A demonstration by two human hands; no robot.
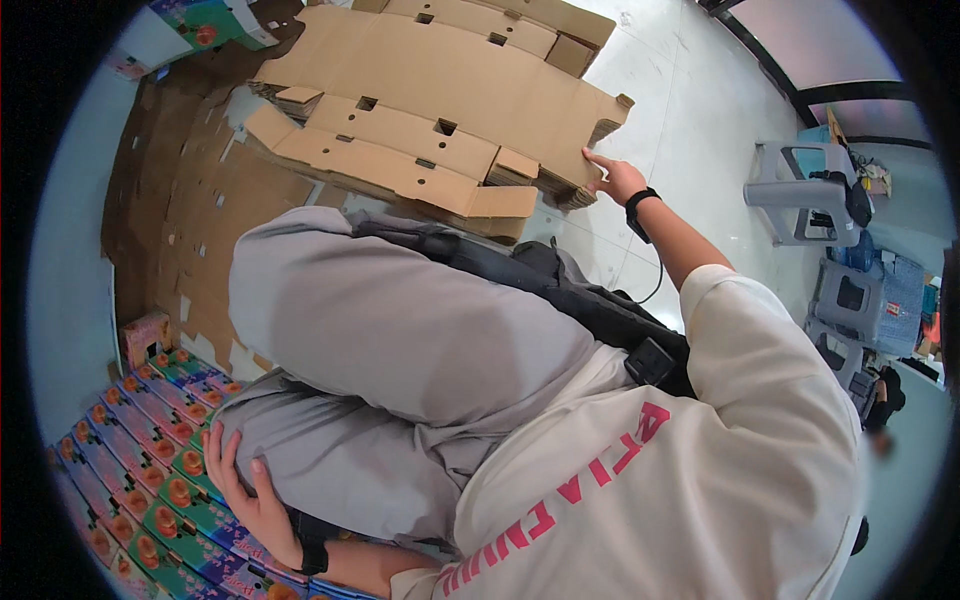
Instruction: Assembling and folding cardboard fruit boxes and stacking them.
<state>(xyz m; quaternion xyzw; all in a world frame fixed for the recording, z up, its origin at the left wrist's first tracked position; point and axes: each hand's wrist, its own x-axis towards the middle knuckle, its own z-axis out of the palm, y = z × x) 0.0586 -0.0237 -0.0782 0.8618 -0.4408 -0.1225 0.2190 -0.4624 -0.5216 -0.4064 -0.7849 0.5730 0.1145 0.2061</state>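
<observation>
A stack of flat, die-cut brown cardboard box blanks [440, 75] lies on the floor ahead of me, with slots and folded flaps along its edges. My right hand [617, 180] reaches out to the right edge of the stack. Its index finger lies over the top sheet and the thumb sits lower at the edge, closed on the cardboard. My left hand [255, 505] rests with spread fingers against my grey-trousered leg [330, 450], holding nothing. Beneath and beside it are rows of colourful printed boxes [150, 470].
Worn brown cardboard sheeting [190, 200] covers the floor at left, next to a pale wall. Grey plastic stools [800, 195] stand on the white tiled floor [690, 130] at right. Another printed carton [205, 30] is at the far left.
</observation>
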